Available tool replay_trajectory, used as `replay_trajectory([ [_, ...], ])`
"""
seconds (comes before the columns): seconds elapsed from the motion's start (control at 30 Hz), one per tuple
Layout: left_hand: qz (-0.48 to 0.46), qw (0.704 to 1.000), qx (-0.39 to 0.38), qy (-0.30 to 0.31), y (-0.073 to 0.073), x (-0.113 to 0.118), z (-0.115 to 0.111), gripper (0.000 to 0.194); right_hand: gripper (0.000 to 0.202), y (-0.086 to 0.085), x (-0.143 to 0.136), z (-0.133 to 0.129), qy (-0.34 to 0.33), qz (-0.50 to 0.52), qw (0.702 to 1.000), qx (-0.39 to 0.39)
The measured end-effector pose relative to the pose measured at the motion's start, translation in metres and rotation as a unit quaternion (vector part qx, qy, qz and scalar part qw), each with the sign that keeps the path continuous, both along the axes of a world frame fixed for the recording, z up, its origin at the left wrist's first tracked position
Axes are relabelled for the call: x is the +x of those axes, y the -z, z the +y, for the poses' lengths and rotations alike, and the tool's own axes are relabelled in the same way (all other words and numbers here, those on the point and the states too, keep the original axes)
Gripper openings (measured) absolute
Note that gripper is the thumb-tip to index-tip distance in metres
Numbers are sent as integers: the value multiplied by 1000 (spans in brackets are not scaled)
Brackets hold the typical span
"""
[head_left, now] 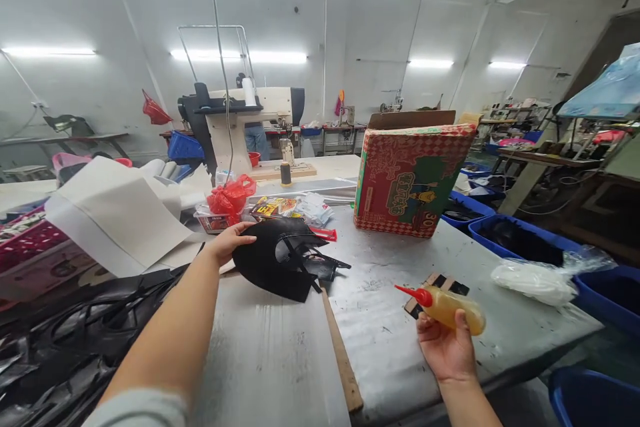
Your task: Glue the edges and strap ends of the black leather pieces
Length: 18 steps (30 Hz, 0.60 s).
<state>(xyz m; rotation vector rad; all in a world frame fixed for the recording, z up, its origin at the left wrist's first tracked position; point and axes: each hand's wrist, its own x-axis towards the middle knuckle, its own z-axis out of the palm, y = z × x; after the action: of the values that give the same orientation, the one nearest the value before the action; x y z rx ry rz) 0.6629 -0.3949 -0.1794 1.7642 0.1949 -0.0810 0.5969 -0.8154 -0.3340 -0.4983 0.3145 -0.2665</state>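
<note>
Two things are held: one black piece (265, 270) is pinched at its left edge by the left grip (229, 241), most of it spread to that grip's right; one yellowish bottle (450, 307) is clasped by the right grip (450, 347), its red nozzle (424, 297) pointed leftward. Beyond the right grip, a box (380, 177) is borne by the desk (370, 340).

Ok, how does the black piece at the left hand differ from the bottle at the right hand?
The black piece is dark, while the bottle is yellowish and translucent, with a red nozzle.
The black piece is broad and curved, with openings and straps; the bottle is slimmer and rounded.
Both are held one-handed: the black piece in the left hand, the bottle in the right hand.
</note>
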Motion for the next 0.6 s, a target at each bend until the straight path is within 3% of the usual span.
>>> replay_trajectory([
  [0.1,24,996,83,-37,16,36,5,52,56,2,2,1,-1,-2,1000,-1],
  [0.23,33,976,203,-69,33,62,7,33,55,6,5,1,0,-14,1000,-2],
  [0.37,2,939,333,-82,27,69,-1,27,53,11,11,-1,5,-20,1000,-7],
  [0.5,-81,905,416,-42,8,47,-49,37,45,11,16,-1,-8,-51,998,-19],
  [0.6,-182,865,463,71,4,12,-113,41,48,2,9,1,-20,-53,998,36],
])
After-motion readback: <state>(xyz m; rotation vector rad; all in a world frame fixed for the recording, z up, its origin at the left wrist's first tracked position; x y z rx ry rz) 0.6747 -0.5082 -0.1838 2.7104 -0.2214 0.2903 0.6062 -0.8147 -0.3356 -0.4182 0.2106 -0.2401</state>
